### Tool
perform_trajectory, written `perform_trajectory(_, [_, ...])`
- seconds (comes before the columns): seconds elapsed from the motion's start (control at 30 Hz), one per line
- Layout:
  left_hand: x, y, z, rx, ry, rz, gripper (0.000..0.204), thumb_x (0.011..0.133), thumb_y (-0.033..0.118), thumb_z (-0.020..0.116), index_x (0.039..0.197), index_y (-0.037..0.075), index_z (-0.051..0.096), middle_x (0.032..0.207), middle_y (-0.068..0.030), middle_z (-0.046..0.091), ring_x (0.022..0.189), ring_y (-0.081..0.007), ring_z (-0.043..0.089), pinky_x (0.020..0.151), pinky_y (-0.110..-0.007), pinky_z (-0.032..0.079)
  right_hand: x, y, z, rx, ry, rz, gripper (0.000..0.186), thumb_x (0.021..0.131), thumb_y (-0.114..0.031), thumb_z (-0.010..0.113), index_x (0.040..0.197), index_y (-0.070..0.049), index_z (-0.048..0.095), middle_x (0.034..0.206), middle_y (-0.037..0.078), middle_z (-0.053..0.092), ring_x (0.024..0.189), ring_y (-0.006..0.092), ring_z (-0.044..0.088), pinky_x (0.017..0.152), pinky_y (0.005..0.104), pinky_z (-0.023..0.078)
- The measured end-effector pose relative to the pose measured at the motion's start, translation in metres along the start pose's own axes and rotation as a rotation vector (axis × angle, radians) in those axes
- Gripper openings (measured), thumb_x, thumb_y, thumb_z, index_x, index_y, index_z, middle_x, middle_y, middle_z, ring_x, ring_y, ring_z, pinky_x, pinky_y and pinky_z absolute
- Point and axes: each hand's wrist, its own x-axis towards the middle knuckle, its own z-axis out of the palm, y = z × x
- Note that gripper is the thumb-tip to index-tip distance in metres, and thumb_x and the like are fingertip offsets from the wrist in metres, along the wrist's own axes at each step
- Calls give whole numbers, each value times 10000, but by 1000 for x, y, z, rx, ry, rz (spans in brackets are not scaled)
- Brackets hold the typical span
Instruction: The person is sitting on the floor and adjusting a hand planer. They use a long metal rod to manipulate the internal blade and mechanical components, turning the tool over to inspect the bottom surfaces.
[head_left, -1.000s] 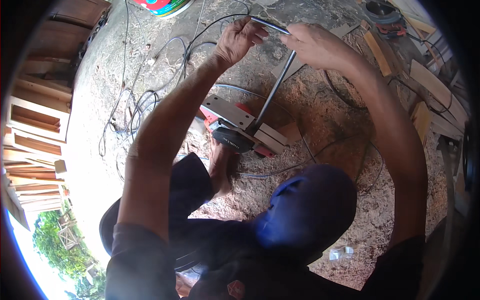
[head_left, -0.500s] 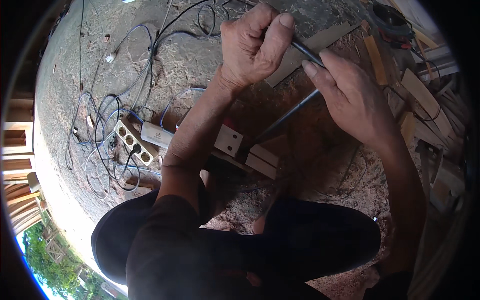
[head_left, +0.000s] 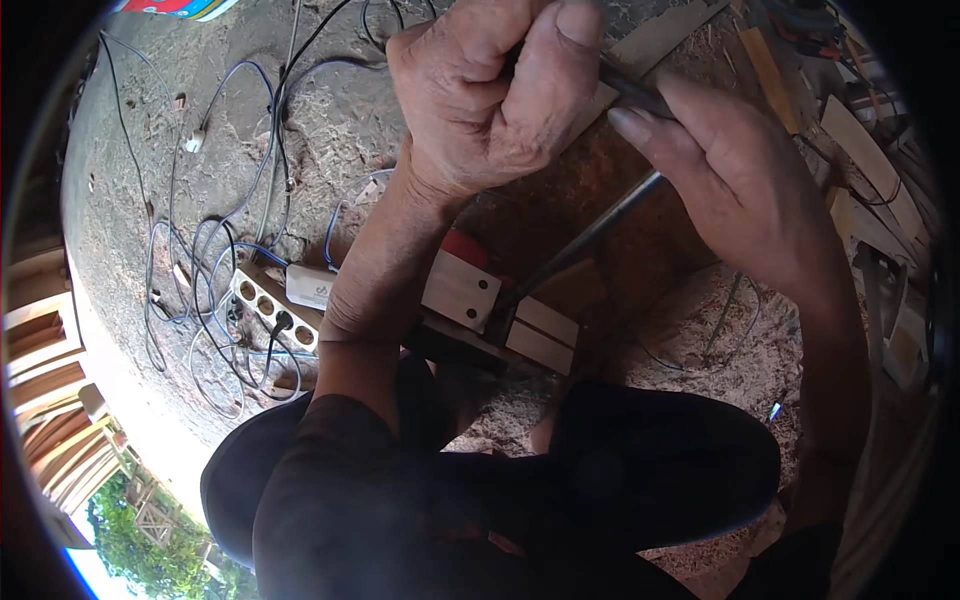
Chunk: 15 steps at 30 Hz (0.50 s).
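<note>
My left hand (head_left: 500, 95) is closed in a fist around a dark metal bar (head_left: 632, 88), its thumb on top. My right hand (head_left: 735, 175) is closed round the same bar a little to the right. From beneath the right hand a long metal rod (head_left: 590, 232) slants down left to a gap between pale wooden blocks. Whether bar and rod are one piece is hidden by that hand. Left of the gap is a wooden block with two dark holes (head_left: 460, 290); right of it lies a block with a dark slot (head_left: 543, 335). Something red (head_left: 465, 248) shows behind the holed block.
A power strip (head_left: 272, 308) with a black plug lies left of my left forearm, beside a pale box (head_left: 308, 286) and tangled cables (head_left: 215, 265). Wood offcuts (head_left: 865, 150) are piled at the right. Sawdust (head_left: 750, 330) covers ground near my folded legs.
Both hands have come closer to the view and look larger, the left shifting left, the right slightly right. The rod still ends at the blocks. A colourful container edge now shows at the top left.
</note>
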Motion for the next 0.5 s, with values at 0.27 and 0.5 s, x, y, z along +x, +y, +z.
perform_trajectory(0.27, [-13, -3, 22, -51, -142, -150, 247, 1054, 187, 554, 859, 36, 542, 726, -44, 489, 652, -100, 426, 574, -277, 399, -12, 4, -12, -55, -124, 209, 356, 1075, -322, 497, 872, -32, 540, 692, 4, 383, 652, 123, 405, 617, 337, 361])
perform_trajectory(0.5, [-26, 3, 38, -55, -192, -215, 226, 1061, 223, 540, 918, 47, 543, 722, -68, 528, 623, -120, 486, 558, -305, 449, -36, 3, -12, -42, -37, 209, 329, 1063, -297, 520, 909, -12, 577, 649, 40, 416, 602, 152, 427, 592, 364, 375])
